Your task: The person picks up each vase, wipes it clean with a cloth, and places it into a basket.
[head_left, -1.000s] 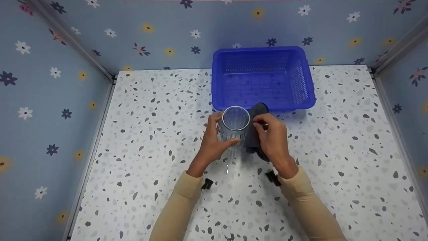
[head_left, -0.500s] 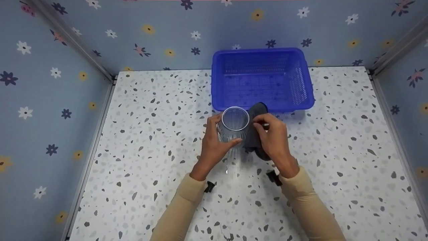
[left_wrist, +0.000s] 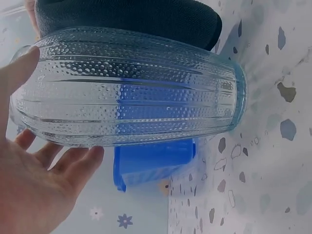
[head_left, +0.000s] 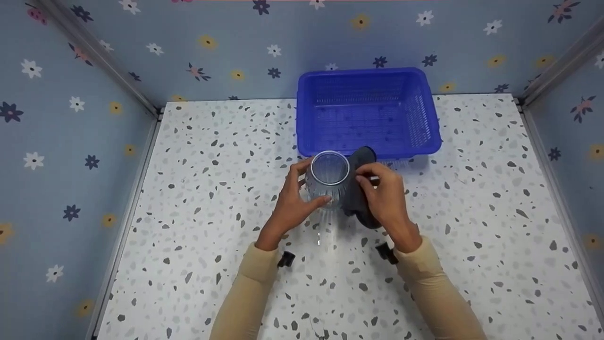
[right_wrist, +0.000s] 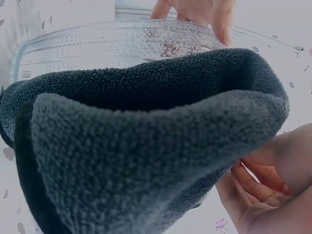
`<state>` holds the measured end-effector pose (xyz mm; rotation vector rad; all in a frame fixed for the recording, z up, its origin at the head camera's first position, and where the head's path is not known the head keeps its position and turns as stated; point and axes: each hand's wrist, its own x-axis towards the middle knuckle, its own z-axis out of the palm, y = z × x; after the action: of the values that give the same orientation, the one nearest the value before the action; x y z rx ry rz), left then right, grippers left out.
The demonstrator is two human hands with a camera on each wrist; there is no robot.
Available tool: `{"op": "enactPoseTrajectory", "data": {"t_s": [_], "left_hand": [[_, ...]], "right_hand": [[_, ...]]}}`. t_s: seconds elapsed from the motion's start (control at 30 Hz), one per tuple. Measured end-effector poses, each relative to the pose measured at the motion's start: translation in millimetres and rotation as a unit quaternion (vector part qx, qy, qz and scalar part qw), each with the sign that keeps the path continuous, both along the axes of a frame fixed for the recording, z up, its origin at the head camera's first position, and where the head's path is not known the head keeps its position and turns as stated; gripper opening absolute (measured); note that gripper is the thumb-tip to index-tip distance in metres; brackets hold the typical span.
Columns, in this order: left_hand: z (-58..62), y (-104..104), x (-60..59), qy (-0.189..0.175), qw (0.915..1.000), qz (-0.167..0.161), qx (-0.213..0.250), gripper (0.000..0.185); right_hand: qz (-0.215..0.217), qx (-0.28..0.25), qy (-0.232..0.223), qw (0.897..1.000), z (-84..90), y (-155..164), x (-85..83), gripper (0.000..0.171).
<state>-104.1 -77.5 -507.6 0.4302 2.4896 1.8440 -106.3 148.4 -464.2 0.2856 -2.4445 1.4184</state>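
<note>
A clear ribbed glass vase (left_wrist: 146,92), its surface textured with small bumps, stands upright on the table in front of the basket. My left hand (head_left: 293,205) grips it near the top, thumb on the near side and fingers on the far left side. In my right hand (head_left: 388,191), a dark grey terry cloth (right_wrist: 131,146) is pinched between thumb and fingers. The folded cloth hangs along the vase's right side and overlaps it in the right wrist view. Part of the right hand's grip is hidden behind the cloth.
A blue plastic basket (head_left: 302,118) with slotted sides stands behind the vase, against the flowered back wall (head_left: 236,47). Panels with the same pattern rise at left and right. The table (head_left: 212,198) has a white speckled top.
My left hand has shifted slightly left, its thumb drawing back along the glass. The vase has barely moved. My right hand keeps the cloth in nearly the same place.
</note>
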Motion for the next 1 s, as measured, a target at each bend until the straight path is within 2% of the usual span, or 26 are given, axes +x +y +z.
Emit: {"op": "enactPoseTrajectory", "data": {"t_s": [0.1, 0.23, 0.33, 0.4, 0.53, 0.7, 0.8, 1.0], "left_hand": [[-0.5, 4, 2.0, 0.007, 0.9996, 0.025, -0.009, 0.092], [-3.4, 10, 4.5, 0.045, 0.9967, 0.055, -0.039, 0.093], [-5.1, 13, 5.0, 0.079, 0.9926, 0.069, -0.062, 0.093], [-4.9, 13, 4.5, 0.088, 0.9911, 0.068, -0.073, 0.092], [-2.8, 8, 1.6, 0.074, 0.9946, 0.041, -0.06, 0.088], [-0.5, 3, -2.1, 0.024, 0.9996, 0.005, -0.012, 0.083], [0.0, 4, -2.2, 0.013, 0.9999, 0.008, -0.001, 0.083], [-2.7, 10, 0.3, 0.026, 0.9988, 0.042, -0.004, 0.083]], "right_hand": [[0.002, 0.001, 0.002, 1.0, -1.3, 0, 0.9, 0.005], [0.004, 0.002, 0.007, 1.0, -0.7, 1, 1.9, 0.005], [0.005, 0.001, 0.011, 1.0, 0.5, 1, 2.4, 0.005], [0.006, 0.0, 0.012, 1.0, 0.7, 0, 2.3, 0.005], [0.006, -0.003, 0.013, 1.0, 0.3, 0, 1.9, 0.005], [0.003, -0.006, 0.019, 1.0, 0.2, -1, 2.0, 0.006], [0.002, -0.006, 0.024, 1.0, 0.9, -2, 2.4, 0.006], [0.01, -0.005, 0.02, 1.0, 3.8, -2, 2.1, 0.006]]}}
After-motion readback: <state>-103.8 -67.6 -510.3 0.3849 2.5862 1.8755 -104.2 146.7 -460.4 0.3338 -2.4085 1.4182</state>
